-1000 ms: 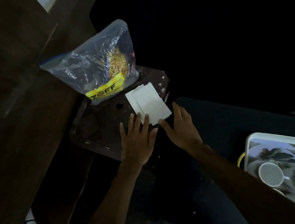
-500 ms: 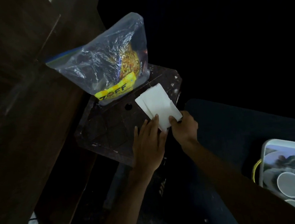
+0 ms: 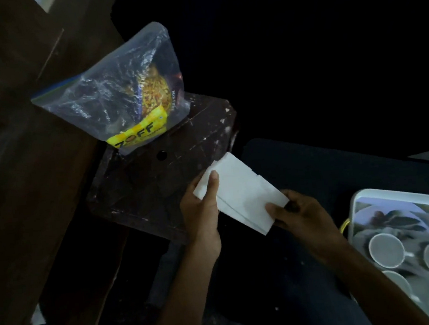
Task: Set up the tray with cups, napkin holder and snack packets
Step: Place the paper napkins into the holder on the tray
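Above the near edge of a small dark scuffed wooden tabletop [image 3: 155, 183], two hands hold a small stack of white folded paper napkins [image 3: 239, 193]; at least two or three sheets show at the offset edges, though the exact count cannot be told. Left hand [image 3: 202, 215] grips the stack's far left end, thumb laid across the top and fingers hidden beneath. Right hand [image 3: 301, 214] pinches the near right corner, thumb on top. Lifted clear of the tabletop, the stack slants between the two hands, partly over the dark blue cloth [image 3: 326, 178] just to the right. One clear crinkled plastic bag [image 3: 116, 95] stands at the tabletop's far edge, well apart from the hands, with a yellow-labelled snack packet [image 3: 147, 119] inside; how many packets it holds cannot be told. At the lower right, near the right forearm, sits one white rectangular tray [image 3: 357, 201] with a patterned base, holding four white cups [image 3: 386, 251], some cut off by the frame.
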Tool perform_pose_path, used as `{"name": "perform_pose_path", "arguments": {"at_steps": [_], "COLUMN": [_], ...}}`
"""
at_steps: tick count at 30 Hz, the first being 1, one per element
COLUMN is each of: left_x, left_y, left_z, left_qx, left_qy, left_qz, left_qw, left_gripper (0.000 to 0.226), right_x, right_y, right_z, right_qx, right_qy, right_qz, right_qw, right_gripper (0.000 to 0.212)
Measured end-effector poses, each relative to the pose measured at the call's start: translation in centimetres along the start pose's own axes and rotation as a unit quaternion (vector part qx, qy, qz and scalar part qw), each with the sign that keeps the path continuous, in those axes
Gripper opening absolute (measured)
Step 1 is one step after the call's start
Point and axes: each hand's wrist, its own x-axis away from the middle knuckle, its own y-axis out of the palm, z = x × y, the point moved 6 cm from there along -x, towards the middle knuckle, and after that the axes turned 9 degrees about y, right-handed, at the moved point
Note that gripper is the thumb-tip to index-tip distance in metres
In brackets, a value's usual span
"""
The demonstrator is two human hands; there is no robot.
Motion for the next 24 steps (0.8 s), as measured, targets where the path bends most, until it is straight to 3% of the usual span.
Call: {"name": "perform_pose_path", "arguments": {"at_steps": [4,8,13,16,19,21,24], "left_x": [2.7,5.7,9.3,10.8,12.2,13.3,15.3], "left_y": [1.9,4.7,8.7,11.0,13.4,15.4,19.3], "left_z": [-1.2,-2.4,-3.5,-3.6,-3.6,-3.6,-4.4], "left_qx": [-0.045,-0.032,-0.005,-0.021,-0.085,-0.131,-0.161], "left_qy": [-0.013,-0.027,-0.055,-0.052,0.020,0.075,0.089], "left_qz": [0.004,-0.040,-0.113,-0.156,-0.194,-0.238,-0.308], "left_qw": [0.999,0.998,0.992,0.986,0.977,0.959,0.933], "left_gripper": [0.021,0.013,0.017,0.022,0.023,0.021,0.017], "right_x": [2.2,4.0,6.0,7.6,9.8,11.4,13.8], "right_y": [-3.6,-7.4,-10.8,-13.0,-16.6,-18.9,-22.1], "right_z": [0.2,1.2,2.3,2.5,2.6,2.8,3.2], "right_qx": [-0.028,-0.103,-0.153,-0.117,-0.033,-0.018,0.000], "right_qy": [-0.027,-0.036,-0.035,-0.057,-0.081,-0.087,-0.086], "right_qz": [0.051,0.133,0.121,0.145,0.226,0.248,0.261], "right_qw": [0.998,0.985,0.980,0.981,0.970,0.965,0.962], "right_gripper": [0.022,0.021,0.026,0.018,0.013,0.016,0.023]}}
